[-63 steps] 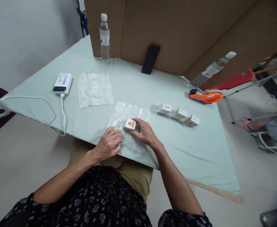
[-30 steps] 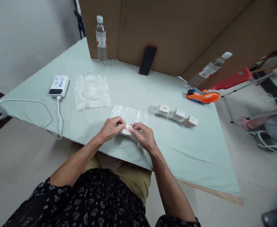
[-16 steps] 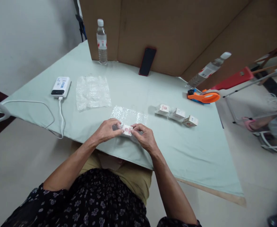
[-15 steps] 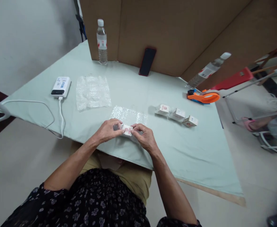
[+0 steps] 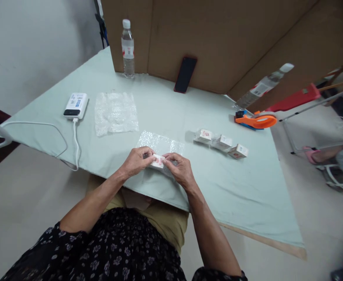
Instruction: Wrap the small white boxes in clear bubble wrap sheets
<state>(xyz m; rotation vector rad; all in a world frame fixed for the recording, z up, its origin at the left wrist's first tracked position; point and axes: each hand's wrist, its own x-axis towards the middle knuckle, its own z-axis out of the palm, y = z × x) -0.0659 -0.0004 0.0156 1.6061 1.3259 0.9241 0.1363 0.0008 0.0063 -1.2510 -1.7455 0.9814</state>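
A small white box with a red mark (image 5: 158,160) lies on a sheet of clear bubble wrap (image 5: 162,143) near the front edge of the pale green table (image 5: 165,105). My left hand (image 5: 136,160) grips the box's left side together with the wrap folded over it. My right hand (image 5: 179,169) pinches the right side the same way. Much of the box is hidden by my fingers. Three more small boxes (image 5: 221,142) stand in a row to the right, two of them in wrap.
A second bubble wrap sheet (image 5: 115,112) and a white power bank (image 5: 76,105) with its cable lie at the left. An orange tape dispenser (image 5: 256,120), a phone (image 5: 185,74), two water bottles (image 5: 128,47) and cardboard walls (image 5: 218,39) line the back.
My hands folded the near part of the wrap up over the box and closed on it from both sides. In the last second they barely moved.
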